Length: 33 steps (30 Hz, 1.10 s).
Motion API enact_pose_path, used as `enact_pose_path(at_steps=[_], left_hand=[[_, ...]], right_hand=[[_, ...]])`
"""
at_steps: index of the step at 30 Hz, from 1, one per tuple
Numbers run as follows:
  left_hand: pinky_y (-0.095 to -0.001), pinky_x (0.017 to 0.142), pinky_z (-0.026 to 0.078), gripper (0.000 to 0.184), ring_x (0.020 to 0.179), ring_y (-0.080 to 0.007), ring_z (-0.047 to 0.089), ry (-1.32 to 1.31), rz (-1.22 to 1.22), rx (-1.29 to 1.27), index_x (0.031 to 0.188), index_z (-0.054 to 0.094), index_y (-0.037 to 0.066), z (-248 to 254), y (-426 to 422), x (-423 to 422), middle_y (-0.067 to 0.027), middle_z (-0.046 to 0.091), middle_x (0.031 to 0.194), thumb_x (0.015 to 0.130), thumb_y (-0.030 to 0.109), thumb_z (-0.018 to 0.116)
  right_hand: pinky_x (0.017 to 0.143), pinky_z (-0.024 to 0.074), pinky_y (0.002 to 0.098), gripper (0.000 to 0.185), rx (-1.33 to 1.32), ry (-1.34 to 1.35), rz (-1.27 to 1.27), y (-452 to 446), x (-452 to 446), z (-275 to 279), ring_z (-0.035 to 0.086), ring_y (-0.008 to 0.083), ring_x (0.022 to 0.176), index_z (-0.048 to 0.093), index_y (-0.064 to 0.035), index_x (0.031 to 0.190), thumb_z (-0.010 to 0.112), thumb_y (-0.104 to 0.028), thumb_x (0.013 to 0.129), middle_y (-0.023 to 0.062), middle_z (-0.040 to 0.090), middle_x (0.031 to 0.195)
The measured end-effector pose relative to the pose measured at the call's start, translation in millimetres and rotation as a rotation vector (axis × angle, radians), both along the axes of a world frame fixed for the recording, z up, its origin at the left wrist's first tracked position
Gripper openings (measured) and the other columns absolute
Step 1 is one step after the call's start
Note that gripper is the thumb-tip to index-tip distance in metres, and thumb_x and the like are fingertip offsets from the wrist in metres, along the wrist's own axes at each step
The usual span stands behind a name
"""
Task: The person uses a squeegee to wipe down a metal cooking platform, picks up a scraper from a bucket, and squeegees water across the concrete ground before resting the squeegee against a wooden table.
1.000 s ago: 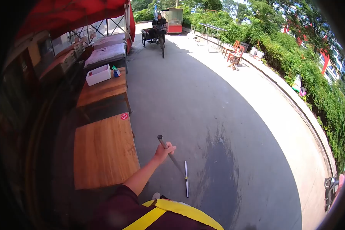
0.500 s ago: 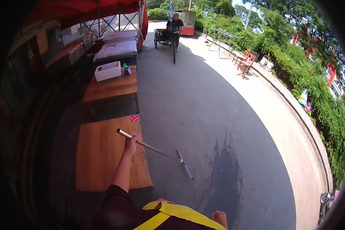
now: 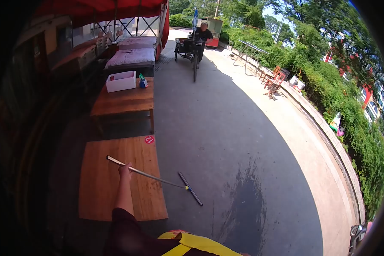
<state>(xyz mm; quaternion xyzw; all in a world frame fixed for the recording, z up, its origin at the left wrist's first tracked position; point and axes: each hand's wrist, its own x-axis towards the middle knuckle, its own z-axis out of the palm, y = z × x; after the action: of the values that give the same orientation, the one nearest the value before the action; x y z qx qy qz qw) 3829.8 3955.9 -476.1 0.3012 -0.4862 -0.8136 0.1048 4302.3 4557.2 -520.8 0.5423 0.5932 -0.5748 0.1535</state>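
My left hand (image 3: 125, 170) is closed around the metal handle of a floor squeegee (image 3: 158, 178), near its upper end. The handle slants down to the right, past the edge of a wooden table (image 3: 102, 192). A yellow joint connects it to a narrow dark crossbar (image 3: 195, 196) over the grey pavement. Only a sliver of my right hand (image 3: 245, 254) shows at the bottom edge, beside the yellow straps on my body; its fingers are hidden.
A second wooden table (image 3: 128, 100) holds a white box (image 3: 121, 84). Ahead, a person (image 3: 203, 32) rides a cargo tricycle (image 3: 195, 64). A wet patch (image 3: 245, 209) marks the pavement. Chairs (image 3: 275, 83) line the hedge side.
My left hand and the squeegee have moved left and slightly down in view. The tricycle has come nearer. My right hand has dropped almost out of view.
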Motion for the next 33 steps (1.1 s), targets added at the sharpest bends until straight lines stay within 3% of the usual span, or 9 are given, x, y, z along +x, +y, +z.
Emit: enact_pose_path(at_steps=[8,9,12,18,25,28,30,31,33], left_hand=[[-0.0364,0.062,0.045,0.020,0.071,-0.0204,0.053,-0.112,0.207,0.065,0.080,0.053,0.007,-38.5,-38.2,3.0,-0.0047,0.053,0.075,0.073,0.020,0.066],[-0.0412,0.070,0.044,0.020,0.076,-0.0201,0.052,-0.119,0.172,0.081,0.083,0.053,0.009,-35.5,-38.3,6.4,-0.0042,0.053,0.079,0.074,0.022,0.065],[-0.0350,0.069,0.044,0.018,0.080,-0.0169,0.055,-0.143,0.130,0.033,0.087,0.052,0.009,-16.1,-29.7,10.9,-0.0031,0.056,0.083,0.077,0.021,0.062],[-0.0370,0.075,0.044,0.017,0.084,-0.0160,0.055,-0.028,0.091,-0.009,0.092,0.052,0.010,1.9,-18.6,13.1,-0.0023,0.057,0.086,0.079,0.017,0.059],[-0.0296,0.059,0.039,0.017,0.066,-0.0112,0.051,-0.128,0.062,-0.004,0.086,0.055,0.014,8.1,-26.5,29.5,0.0004,0.058,0.079,0.075,0.023,0.064],[-0.0292,0.058,0.037,0.016,0.058,-0.0107,0.046,-0.121,0.018,-0.023,0.084,0.056,0.014,5.2,-29.8,30.2,0.0026,0.055,0.072,0.074,0.023,0.064],[-0.0228,0.054,0.031,0.017,0.058,-0.0048,0.040,-0.117,-0.052,-0.039,0.083,0.056,0.014,-2.9,-36.0,29.7,0.0064,0.047,0.067,0.074,0.025,0.065],[-0.0376,0.084,0.034,0.033,0.094,-0.0171,0.049,-0.161,-0.077,-0.097,0.103,0.054,0.014,-18.0,-45.2,28.0,0.0015,0.056,0.098,0.075,0.030,0.063],[-0.0460,0.092,0.025,0.048,0.119,-0.0214,0.031,-0.148,-0.086,-0.075,0.114,0.047,0.014,-4.2,-43.8,42.1,-0.0015,0.042,0.121,0.074,0.034,0.064]], right_hand=[[0.048,0.0397,0.0417,0.016,0.241,0.175,0.318,-11.2,-12.8,17.0,0.052,0.0326,0.057,0.053,-0.0058,0.065,0.050,-0.018,0.075,0.0165,0.053,0.062],[0.048,0.0393,0.0422,0.017,0.314,0.220,0.408,-13.7,-11.5,18.6,0.052,0.0331,0.057,0.053,-0.0061,0.064,0.049,-0.019,0.075,0.0167,0.053,0.061],[0.049,0.0383,0.0435,0.019,0.485,0.331,0.603,-19.3,-5.2,22.9,0.051,0.0346,0.057,0.054,-0.0070,0.060,0.049,-0.019,0.074,0.0171,0.052,0.060],[0.047,0.0416,0.0397,0.013,0.225,0.112,0.247,-16.2,-4.1,19.1,0.054,0.0303,0.056,0.052,-0.0042,0.072,0.051,-0.017,0.076,0.0158,0.055,0.064],[0.044,0.0455,0.0352,0.015,0.082,-0.018,0.023,-19.8,5.8,12.1,0.057,0.0252,0.055,0.050,-0.0011,0.086,0.053,-0.014,0.079,0.0143,0.057,0.068],[0.043,0.0471,0.0333,0.018,0.044,-0.047,-0.015,-27.1,7.9,14.1,0.059,0.0231,0.055,0.049,0.0003,0.092,0.054,-0.013,0.081,0.0136,0.059,0.070],[0.043,0.0478,0.0329,0.020,-0.014,-0.012,-0.055,-19.6,12.8,-9.9,0.059,0.0218,0.054,0.050,0.0009,0.095,0.056,-0.012,0.080,0.0125,0.059,0.070],[0.044,0.0472,0.0319,0.019,0.002,-0.008,-0.022,-28.4,7.9,7.4,0.059,0.0203,0.055,0.050,0.0007,0.094,0.054,-0.013,0.081,0.0111,0.059,0.069],[0.048,0.0460,0.0295,0.020,0.002,0.026,0.000,-29.6,5.0,11.7,0.058,0.0175,0.057,0.051,-0.0003,0.093,0.052,-0.016,0.082,0.0083,0.058,0.069]])
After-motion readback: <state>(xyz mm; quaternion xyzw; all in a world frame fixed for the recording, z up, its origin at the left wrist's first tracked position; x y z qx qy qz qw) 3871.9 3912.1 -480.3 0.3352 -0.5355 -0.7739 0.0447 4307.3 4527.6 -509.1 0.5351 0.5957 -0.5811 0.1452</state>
